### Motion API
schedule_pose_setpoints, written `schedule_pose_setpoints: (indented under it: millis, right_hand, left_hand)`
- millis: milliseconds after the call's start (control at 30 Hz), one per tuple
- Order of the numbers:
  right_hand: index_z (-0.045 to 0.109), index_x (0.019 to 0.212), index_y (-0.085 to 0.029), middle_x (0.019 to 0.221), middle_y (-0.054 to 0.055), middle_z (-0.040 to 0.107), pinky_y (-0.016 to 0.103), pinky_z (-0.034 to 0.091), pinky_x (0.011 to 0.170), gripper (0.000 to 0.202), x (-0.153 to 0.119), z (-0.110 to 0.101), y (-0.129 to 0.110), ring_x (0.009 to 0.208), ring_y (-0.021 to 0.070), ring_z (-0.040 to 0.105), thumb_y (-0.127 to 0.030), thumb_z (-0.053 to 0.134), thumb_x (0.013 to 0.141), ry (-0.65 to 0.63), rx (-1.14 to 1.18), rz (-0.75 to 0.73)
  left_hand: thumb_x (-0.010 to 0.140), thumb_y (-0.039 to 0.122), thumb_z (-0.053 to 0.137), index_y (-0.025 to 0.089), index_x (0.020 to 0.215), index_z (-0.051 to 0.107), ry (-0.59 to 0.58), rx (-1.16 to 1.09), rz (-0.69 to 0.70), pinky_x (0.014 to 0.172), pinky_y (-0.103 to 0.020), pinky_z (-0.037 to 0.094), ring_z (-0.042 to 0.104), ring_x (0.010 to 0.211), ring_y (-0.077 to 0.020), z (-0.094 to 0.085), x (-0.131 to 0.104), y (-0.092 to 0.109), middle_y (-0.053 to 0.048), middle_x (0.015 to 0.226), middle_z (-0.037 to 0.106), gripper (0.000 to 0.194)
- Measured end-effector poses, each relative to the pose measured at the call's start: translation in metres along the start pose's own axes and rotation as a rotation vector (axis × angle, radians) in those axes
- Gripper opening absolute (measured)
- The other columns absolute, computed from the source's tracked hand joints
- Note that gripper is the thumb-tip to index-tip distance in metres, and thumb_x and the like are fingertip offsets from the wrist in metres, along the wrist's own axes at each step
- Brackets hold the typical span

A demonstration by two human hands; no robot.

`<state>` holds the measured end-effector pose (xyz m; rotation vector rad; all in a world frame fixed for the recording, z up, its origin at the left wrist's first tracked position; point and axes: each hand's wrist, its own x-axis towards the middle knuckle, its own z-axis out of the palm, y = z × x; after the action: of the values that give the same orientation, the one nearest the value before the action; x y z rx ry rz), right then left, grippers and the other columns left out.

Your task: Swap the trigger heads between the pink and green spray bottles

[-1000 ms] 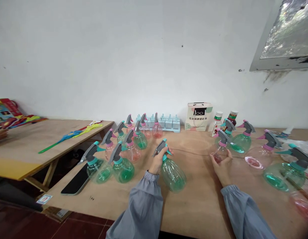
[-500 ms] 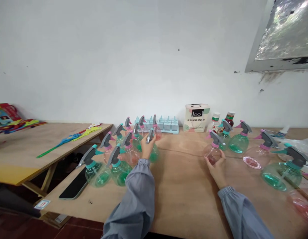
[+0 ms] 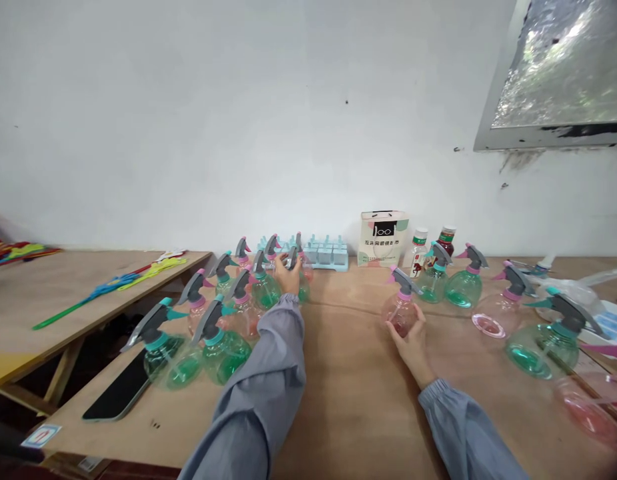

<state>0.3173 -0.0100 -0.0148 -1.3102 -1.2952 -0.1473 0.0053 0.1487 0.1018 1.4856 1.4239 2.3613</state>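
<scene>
My left hand [image 3: 288, 272] is closed round the upper part of a green spray bottle [image 3: 303, 289] at the back of the left group, and hides much of its grey head. Several pink and green spray bottles stand just left of it, among them a green one [image 3: 227, 353] in front. Toward the right, my right hand [image 3: 411, 337] grips the lower body of a pink spray bottle [image 3: 394, 312] with a grey head and pink nozzle. It looks upright, near the table surface.
A light-blue mould tray [image 3: 341, 259], a paper bag [image 3: 381, 250] and two capped bottles stand along the wall. More spray bottles, including a green one [image 3: 538, 350], are on the right. A phone [image 3: 119, 393] lies front left; a second table [image 3: 18, 300] is beyond.
The whole view has shifted, with most things now further left. My left hand is slightly further back with the green bottle, among the rear bottles. The right hand still holds the pink bottle, slightly further left.
</scene>
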Motion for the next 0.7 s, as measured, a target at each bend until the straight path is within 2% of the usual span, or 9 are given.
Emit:
schedule_pose_setpoints:
  millis: [100,200,267,333,400,467,533,633,700]
  right_hand:
    - [0.027,0.144,-0.013,0.136,0.022,0.046,0.054,0.043,0.103,0.086,-0.002,0.001,-0.001,0.123,0.0330,0.050,-0.060,0.063,0.082,-0.011,-0.005,-0.024]
    - [0.027,0.145,-0.013,0.131,0.020,0.046,0.055,0.043,0.101,0.094,-0.002,0.002,-0.003,0.120,0.0337,0.050,-0.066,0.066,0.077,0.021,-0.020,-0.031]
    - [0.027,0.146,-0.013,0.126,0.019,0.047,0.055,0.043,0.099,0.103,-0.002,0.002,-0.007,0.115,0.0336,0.050,-0.071,0.068,0.072,0.039,-0.031,-0.021]
    - [0.029,0.145,-0.013,0.123,0.018,0.046,0.056,0.043,0.098,0.106,-0.004,0.004,-0.012,0.112,0.0334,0.049,-0.074,0.069,0.068,0.022,-0.039,-0.021]
    - [0.033,0.143,-0.014,0.123,0.017,0.045,0.056,0.042,0.098,0.103,-0.008,0.007,-0.019,0.113,0.0338,0.047,-0.075,0.068,0.069,-0.012,-0.038,-0.043]
    - [0.036,0.140,-0.014,0.123,0.018,0.044,0.056,0.043,0.097,0.096,-0.016,0.013,-0.027,0.114,0.0345,0.045,-0.073,0.067,0.071,-0.042,-0.030,-0.082]
    - [0.036,0.139,-0.015,0.121,0.018,0.045,0.057,0.045,0.094,0.089,-0.028,0.020,-0.037,0.113,0.0349,0.046,-0.069,0.067,0.075,-0.059,-0.021,-0.131]
    - [0.033,0.141,-0.017,0.120,0.018,0.048,0.057,0.047,0.091,0.080,-0.049,0.026,-0.052,0.113,0.0356,0.049,-0.061,0.062,0.082,-0.113,-0.006,-0.237]
    - [0.031,0.143,-0.017,0.123,0.018,0.049,0.057,0.047,0.092,0.081,-0.055,0.023,-0.059,0.114,0.0361,0.050,-0.061,0.063,0.082,-0.207,0.005,-0.319]
  left_hand:
    - [0.074,0.029,0.077,0.019,0.114,0.048,0.002,-0.017,0.024,0.096,-0.046,0.052,0.066,0.104,-0.0237,0.000,0.003,0.001,-0.010,0.111,0.064,0.051]
    - [0.069,0.030,0.082,0.014,0.125,0.041,0.062,-0.007,0.046,0.108,-0.050,0.042,0.055,0.123,-0.0280,-0.007,0.003,0.012,-0.019,0.130,0.053,0.071]
    - [0.070,0.030,0.081,0.010,0.128,0.038,0.142,0.013,0.082,0.116,-0.052,0.032,0.040,0.137,-0.0323,-0.015,-0.005,0.027,-0.024,0.140,0.042,0.075]
    - [0.072,0.030,0.078,0.011,0.128,0.040,0.128,-0.010,0.131,0.117,-0.052,0.029,0.036,0.140,-0.0343,-0.024,-0.022,0.050,-0.023,0.141,0.040,0.070]
    - [0.071,0.032,0.077,0.017,0.126,0.046,-0.118,-0.107,0.161,0.113,-0.052,0.036,0.047,0.132,-0.0340,-0.033,-0.051,0.079,-0.018,0.135,0.049,0.065]
    - [0.067,0.034,0.081,0.022,0.126,0.051,-0.492,-0.207,0.137,0.112,-0.051,0.037,0.052,0.127,-0.0352,-0.039,-0.087,0.110,-0.014,0.131,0.055,0.067]
    - [0.060,0.035,0.087,0.029,0.133,0.049,-0.691,-0.257,0.026,0.112,-0.053,0.037,0.051,0.129,-0.0381,-0.042,-0.121,0.135,-0.011,0.136,0.055,0.082]
    - [0.051,0.035,0.091,0.035,0.132,0.051,-0.716,-0.237,-0.164,0.108,-0.057,0.038,0.054,0.125,-0.0418,-0.043,-0.154,0.154,-0.009,0.129,0.059,0.090]
    - [0.058,0.036,0.087,0.034,0.127,0.055,-0.663,-0.225,-0.249,0.106,-0.058,0.038,0.056,0.120,-0.0405,-0.045,-0.159,0.154,-0.009,0.120,0.063,0.076]
